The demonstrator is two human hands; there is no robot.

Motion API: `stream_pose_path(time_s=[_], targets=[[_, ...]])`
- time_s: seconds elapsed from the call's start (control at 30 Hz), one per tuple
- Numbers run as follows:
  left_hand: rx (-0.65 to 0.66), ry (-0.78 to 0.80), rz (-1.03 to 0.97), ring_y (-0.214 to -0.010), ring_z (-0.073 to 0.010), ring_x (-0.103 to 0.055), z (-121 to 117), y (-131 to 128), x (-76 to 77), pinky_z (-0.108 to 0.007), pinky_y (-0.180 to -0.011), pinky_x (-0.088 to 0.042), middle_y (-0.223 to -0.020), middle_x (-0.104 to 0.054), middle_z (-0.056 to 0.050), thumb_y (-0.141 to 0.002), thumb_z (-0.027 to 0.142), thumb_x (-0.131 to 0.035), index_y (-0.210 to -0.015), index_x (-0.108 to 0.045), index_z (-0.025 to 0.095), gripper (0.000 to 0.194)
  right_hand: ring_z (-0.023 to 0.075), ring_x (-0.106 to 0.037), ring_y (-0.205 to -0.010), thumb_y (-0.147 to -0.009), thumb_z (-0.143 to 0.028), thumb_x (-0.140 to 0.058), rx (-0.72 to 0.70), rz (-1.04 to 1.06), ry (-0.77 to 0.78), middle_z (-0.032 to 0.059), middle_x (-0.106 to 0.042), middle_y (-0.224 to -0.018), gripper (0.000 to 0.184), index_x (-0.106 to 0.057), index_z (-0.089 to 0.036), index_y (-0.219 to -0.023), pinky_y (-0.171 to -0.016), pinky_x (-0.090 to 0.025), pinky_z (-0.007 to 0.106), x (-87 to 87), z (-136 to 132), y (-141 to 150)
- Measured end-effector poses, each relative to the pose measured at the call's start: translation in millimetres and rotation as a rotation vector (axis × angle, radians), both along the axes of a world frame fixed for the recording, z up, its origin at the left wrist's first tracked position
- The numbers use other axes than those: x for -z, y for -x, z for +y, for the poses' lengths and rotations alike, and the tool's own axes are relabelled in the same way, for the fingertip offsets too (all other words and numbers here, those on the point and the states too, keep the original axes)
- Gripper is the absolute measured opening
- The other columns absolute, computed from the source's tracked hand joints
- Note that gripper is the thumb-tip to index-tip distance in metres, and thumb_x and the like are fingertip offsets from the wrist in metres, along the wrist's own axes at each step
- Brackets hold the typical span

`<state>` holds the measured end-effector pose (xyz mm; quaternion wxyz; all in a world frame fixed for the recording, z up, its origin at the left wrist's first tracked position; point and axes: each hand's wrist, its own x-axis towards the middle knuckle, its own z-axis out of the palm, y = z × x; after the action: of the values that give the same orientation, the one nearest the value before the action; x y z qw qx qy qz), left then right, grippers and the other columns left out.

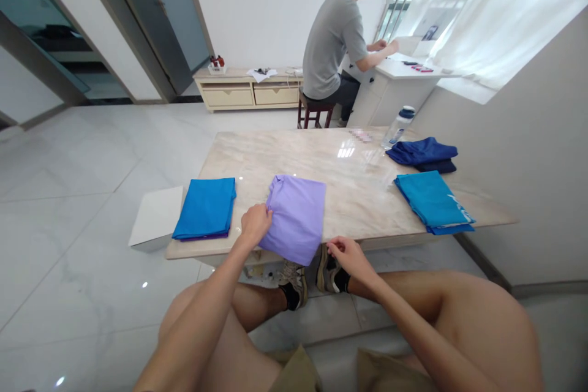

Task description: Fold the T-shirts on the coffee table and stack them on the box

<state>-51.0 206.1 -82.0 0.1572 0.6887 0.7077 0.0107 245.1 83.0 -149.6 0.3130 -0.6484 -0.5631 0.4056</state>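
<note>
Clock: centred on the purple cloth, 12 away from my lap.
Purple cloth (296, 217): one, lilac, on the front edge of the marble-look table (358, 187), its 6 o'clock end lapping over the rim.
Long axis: running from 1 to 7 o'clock; narrow ends face those hours.
Left hand (257, 222): mine, at 9 o'clock, fingers pinching the cloth's side edge.
Right hand (348, 255): mine, at 4 o'clock, just beside the cloth but apart; fingers curled, tips drawn together.
Blue folded cloth (206, 207): at 9 o'clock, beyond my left hand.
Teal folded cloth (432, 199): at 3 o'clock, well apart, white marking.
Navy cloth (422, 152): at 2 o'clock, crumpled.
Bottle (399, 127): between 1 and 2 o'clock, upright.
</note>
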Motion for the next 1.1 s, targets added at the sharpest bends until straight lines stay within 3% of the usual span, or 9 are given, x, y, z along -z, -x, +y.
stream_pose_path(time_s=[0.13, 0.23, 0.33, 0.43, 0.53, 0.67, 0.83, 1.0, 1.1], targets=[[-0.067, 0.04, -0.004, -0.119, -0.034, -0.076, 4, 19, 3.0, -0.037, -0.09, -0.054, -0.123, -0.082, -0.016, -0.113, 0.04, -0.044, -0.117, -0.075, 0.021, 0.036, 0.0233, -0.074, -0.083, -0.099, -0.043, -0.058, 0.002, -0.062, -0.123, 0.0071, -0.08, -0.089, 0.031, -0.078, -0.019, -0.093, -0.079, -0.055, 0.034, -13.6, 18, 9], [-0.09, 0.067, 0.032, -0.122, -0.0352, -0.076, -2, 27, 5.0, -0.038, -0.091, -0.055, -0.124, -0.082, -0.017, -0.114, 0.039, -0.041, -0.121, -0.074, 0.02, 0.039, 0.0229, -0.075, -0.089, -0.101, -0.032, -0.058, -0.072, -0.165, -0.232, 0.0076, -0.081, -0.095, 0.025, -0.078, -0.019, -0.102, -0.086, -0.057, 0.034, -36.3, 71, 23], [-0.064, 0.073, 0.061, -0.121, -0.0373, -0.077, -10, 27, 4.7, -0.041, -0.092, -0.057, -0.124, -0.081, -0.02, -0.115, 0.049, -0.039, -0.124, -0.073, 0.016, 0.048, 0.0244, -0.075, -0.103, -0.103, -0.022, -0.055, -0.25, -0.347, -0.327, 0.0111, -0.081, -0.111, 0.027, -0.078, -0.018, -0.118, -0.099, -0.058, 0.038, -48.1, 133, 52], [-0.009, 0.078, 0.075, -0.121, -0.0393, -0.076, -17, 25, 0.0, -0.043, -0.094, -0.058, -0.124, -0.08, -0.023, -0.112, 0.059, -0.047, -0.126, -0.074, 0.012, 0.056, 0.0288, -0.065, -0.137, -0.108, -0.022, -0.051, -0.465, -0.535, -0.404, 0.0175, -0.072, -0.146, 0.04, -0.072, -0.014, -0.141, -0.122, -0.048, 0.045, -42.7, 180, 89], [0.042, 0.139, 0.094, -0.121, -0.0398, -0.076, -20, 28, -6.6, -0.043, -0.095, -0.058, -0.124, -0.08, -0.024, -0.109, 0.054, -0.056, -0.125, -0.077, 0.012, 0.049, 0.0316, -0.045, -0.161, -0.113, -0.031, -0.047, -0.579, -0.658, -0.385, 0.0186, -0.048, -0.174, 0.053, -0.058, -0.009, -0.161, -0.135, -0.034, 0.049, -25.2, 205, 124], [0.081, 0.204, 0.07, -0.121, -0.0389, -0.077, -19, 40, -8.0, -0.042, -0.094, -0.059, -0.122, -0.081, -0.021, -0.109, 0.041, -0.06, -0.121, -0.08, 0.016, 0.035, 0.0325, -0.026, -0.172, -0.116, -0.038, -0.041, -0.515, -0.738, -0.289, 0.0177, -0.028, -0.184, 0.062, -0.047, -0.009, -0.171, -0.14, -0.021, 0.051, -0.2, 214, 163], [0.046, 0.221, 0.082, -0.116, -0.0388, -0.079, -20, 54, 3.9, -0.044, -0.089, -0.061, -0.121, -0.081, -0.022, -0.114, 0.033, -0.044, -0.124, -0.078, 0.014, 0.04, 0.0353, -0.013, -0.175, -0.115, -0.041, -0.041, -0.364, -0.774, -0.219, 0.0172, -0.02, -0.186, 0.066, -0.041, -0.013, -0.175, -0.14, -0.012, 0.062, 14.8, 220, 192], [-0.033, 0.187, 0.145, -0.112, -0.0392, -0.08, -18, 58, 8.0, -0.044, -0.087, -0.061, -0.115, -0.081, -0.025, -0.114, 0.029, -0.037, -0.116, -0.08, 0.012, 0.047, 0.034, -0.015, -0.175, -0.115, -0.041, -0.04, -0.4, -0.744, -0.219, 0.0178, -0.021, -0.186, 0.068, -0.04, -0.01, -0.175, -0.141, -0.011, 0.062, 4.8, 223, 188], [-0.098, 0.131, 0.169, -0.108, -0.0391, -0.08, -16, 61, 5.9, -0.044, -0.083, -0.061, -0.111, -0.08, -0.024, -0.113, 0.028, -0.036, -0.113, -0.079, 0.011, 0.047, 0.0303, -0.016, -0.175, -0.115, -0.034, -0.035, -0.392, -0.715, -0.285, 0.0183, -0.022, -0.185, 0.065, -0.041, -0.006, -0.174, -0.142, -0.013, 0.056, -7.3, 191, 176]])
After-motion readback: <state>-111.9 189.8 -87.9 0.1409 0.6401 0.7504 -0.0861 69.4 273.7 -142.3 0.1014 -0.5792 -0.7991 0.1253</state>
